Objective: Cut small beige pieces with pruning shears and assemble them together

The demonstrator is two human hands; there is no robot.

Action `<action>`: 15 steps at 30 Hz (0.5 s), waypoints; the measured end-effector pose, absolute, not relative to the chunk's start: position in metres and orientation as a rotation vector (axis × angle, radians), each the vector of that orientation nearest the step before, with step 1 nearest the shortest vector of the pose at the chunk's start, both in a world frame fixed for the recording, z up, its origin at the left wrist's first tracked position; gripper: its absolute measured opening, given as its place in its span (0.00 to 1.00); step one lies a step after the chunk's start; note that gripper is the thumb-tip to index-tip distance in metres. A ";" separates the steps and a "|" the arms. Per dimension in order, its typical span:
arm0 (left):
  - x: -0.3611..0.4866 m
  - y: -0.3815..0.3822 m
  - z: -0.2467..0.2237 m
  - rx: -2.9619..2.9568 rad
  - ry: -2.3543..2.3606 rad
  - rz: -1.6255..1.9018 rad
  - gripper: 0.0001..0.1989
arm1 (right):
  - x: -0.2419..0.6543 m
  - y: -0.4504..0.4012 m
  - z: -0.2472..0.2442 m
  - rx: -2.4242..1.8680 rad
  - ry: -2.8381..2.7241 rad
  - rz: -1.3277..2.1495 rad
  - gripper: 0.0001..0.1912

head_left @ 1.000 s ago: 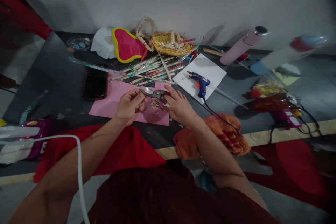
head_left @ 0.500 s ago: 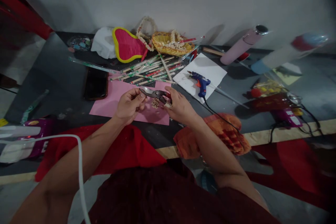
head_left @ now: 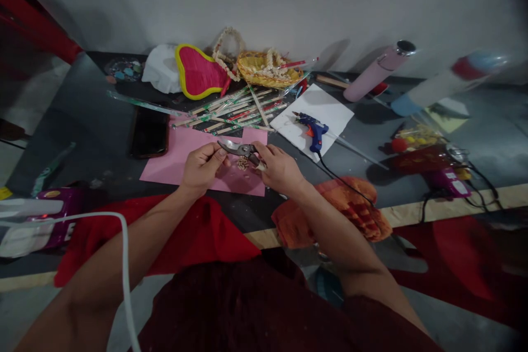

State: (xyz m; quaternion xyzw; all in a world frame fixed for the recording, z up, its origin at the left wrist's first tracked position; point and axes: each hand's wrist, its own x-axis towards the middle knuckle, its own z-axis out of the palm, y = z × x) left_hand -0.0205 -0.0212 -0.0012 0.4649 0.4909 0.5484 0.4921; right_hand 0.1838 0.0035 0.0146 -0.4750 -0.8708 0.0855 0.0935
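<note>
Over the pink paper [head_left: 181, 159] at the middle of the desk [head_left: 99, 121], my right hand [head_left: 280, 169] is clamped on the handles of the cutters [head_left: 241, 149], while my left hand [head_left: 202, 168] pinches something too small to make out at the blade tips. With fingers that close to the blades, I judge a nick likely if the squeeze comes early. Cut bits [head_left: 243, 163] could also scatter off the sheet. The cutters look small, with grey metal blades and dark handles, held just above the paper.
</note>
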 end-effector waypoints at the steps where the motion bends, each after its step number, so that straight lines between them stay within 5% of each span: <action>1: -0.021 -0.021 -0.002 1.121 1.186 1.335 0.14 | 0.184 0.003 0.015 -1.412 -2.592 0.247 0.26; 15: -0.030 -0.021 0.016 0.906 0.985 0.988 0.17 | 0.192 0.013 0.013 -1.291 -2.712 0.256 0.37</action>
